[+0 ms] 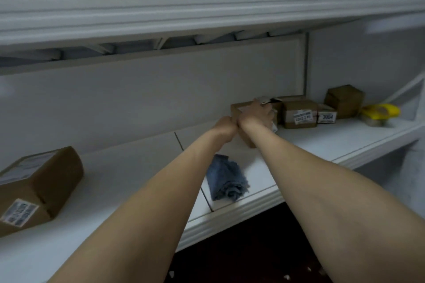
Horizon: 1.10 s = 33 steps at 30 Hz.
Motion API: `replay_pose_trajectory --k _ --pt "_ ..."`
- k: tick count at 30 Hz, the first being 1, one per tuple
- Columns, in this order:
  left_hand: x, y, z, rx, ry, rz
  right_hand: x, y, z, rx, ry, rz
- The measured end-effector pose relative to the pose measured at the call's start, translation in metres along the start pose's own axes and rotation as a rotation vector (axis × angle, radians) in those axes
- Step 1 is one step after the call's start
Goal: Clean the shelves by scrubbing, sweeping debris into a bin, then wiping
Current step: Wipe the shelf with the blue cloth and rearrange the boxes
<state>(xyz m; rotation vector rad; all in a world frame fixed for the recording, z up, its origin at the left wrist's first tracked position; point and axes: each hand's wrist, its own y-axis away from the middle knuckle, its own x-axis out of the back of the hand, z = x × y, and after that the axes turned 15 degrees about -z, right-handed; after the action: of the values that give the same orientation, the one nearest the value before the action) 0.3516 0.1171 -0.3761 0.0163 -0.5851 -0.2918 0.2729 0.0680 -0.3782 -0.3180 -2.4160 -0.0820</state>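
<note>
Both my arms reach out over the white shelf [138, 179]. My left hand [226, 127] and my right hand [256, 114] hold a brown cardboard box [247, 140] from either side, just left of a row of other boxes. The left hand's fingers curl round the box's left end; the right hand lies over its top. Whether the box is lifted off the shelf or rests on it I cannot tell. A crumpled blue cloth [226, 178] lies on the shelf under and between my forearms, near the front edge.
A large labelled box [39, 181] sits on the shelf at the left. Several small labelled boxes [300, 114] stand at the back right, with a yellow object [379, 111] beyond them. An upper shelf [207, 7] with more boxes overhangs. Dark floor lies below.
</note>
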Motion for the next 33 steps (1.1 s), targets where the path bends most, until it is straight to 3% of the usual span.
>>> replay_pose_trajectory --k 6,11,18,23,27,33 --pt "-0.026 -0.015 0.017 -0.053 0.120 -0.051 0.008 -0.027 0.027 -0.108 -0.135 -0.094" --pt "-0.023 -0.016 0.011 0.042 0.092 -0.074 0.000 -0.034 0.027 -0.040 -0.113 -0.177" --pt "0.025 0.001 -0.025 0.114 0.254 0.082 -0.025 -0.016 0.001 0.068 -0.163 -0.251" --pt "0.069 0.029 -0.059 0.123 0.366 0.261 -0.063 0.005 -0.035 0.217 -0.355 -0.348" --pt "0.115 0.058 -0.087 0.180 0.373 0.449 -0.100 0.036 -0.069 0.284 -0.340 -0.465" --pt "0.160 0.098 -0.116 0.349 0.308 0.515 -0.146 0.072 -0.101 0.305 -0.288 -0.616"
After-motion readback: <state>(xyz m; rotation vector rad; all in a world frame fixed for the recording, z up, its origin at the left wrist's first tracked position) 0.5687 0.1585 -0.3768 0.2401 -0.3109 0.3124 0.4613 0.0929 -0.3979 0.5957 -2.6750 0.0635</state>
